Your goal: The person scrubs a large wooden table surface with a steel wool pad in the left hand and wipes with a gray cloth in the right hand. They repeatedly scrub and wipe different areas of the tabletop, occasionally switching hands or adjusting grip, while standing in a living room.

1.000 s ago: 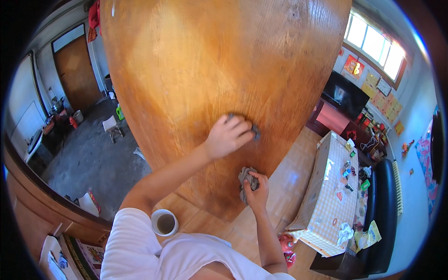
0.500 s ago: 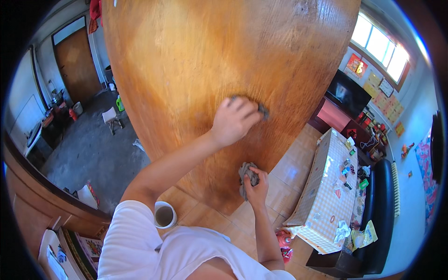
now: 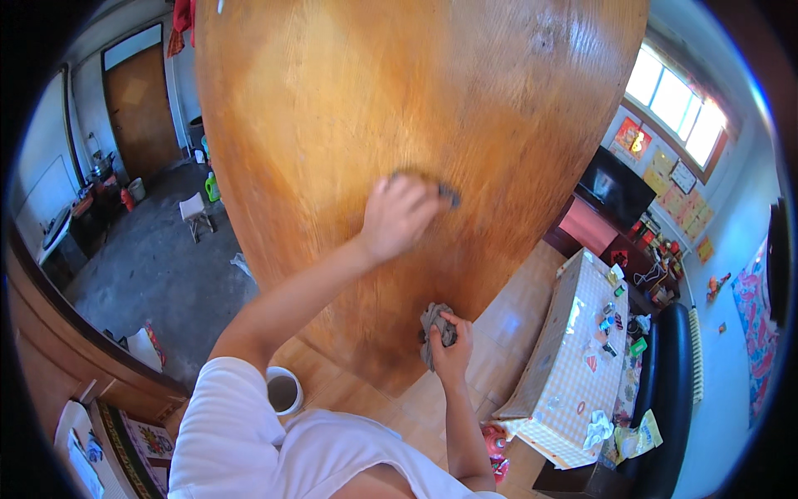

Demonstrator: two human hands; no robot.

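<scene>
A broad wooden panel [image 3: 349, 100] fills the upper centre of the frame, honey-brown, streaked along the grain, glossy at upper right, narrowing to a blunt corner lower down. It looks stiff and heavy, one to take by opposite edges, and that sheen may be slippery. Mid-frame, the left hand [image 3: 397, 214] is on it, fingers blurred but curled down on a dark pad [image 3: 450, 196]; soft cloth or something rougher, I can't tell. Lower, by the panel's right edge, the right hand [image 3: 453, 348] has thumb and fingers closed on a crumpled grey cloth [image 3: 431, 324], loose folds trailing below. It looks light and limp, nothing to break, best gripped as a wad. Outward now: at lower left of centre, a round white tub [image 3: 278, 371] holds murky liquid, standing on shiny tan tiles [image 3: 507, 333]. At lower right, a table [image 3: 549, 391] wears a checked cover, a padded black sofa [image 3: 669, 399] alongside. And upper left, a flat brown door [image 3: 141, 116] stands beyond dull, dark floor [image 3: 150, 266] with a small stool [image 3: 191, 205].
</scene>
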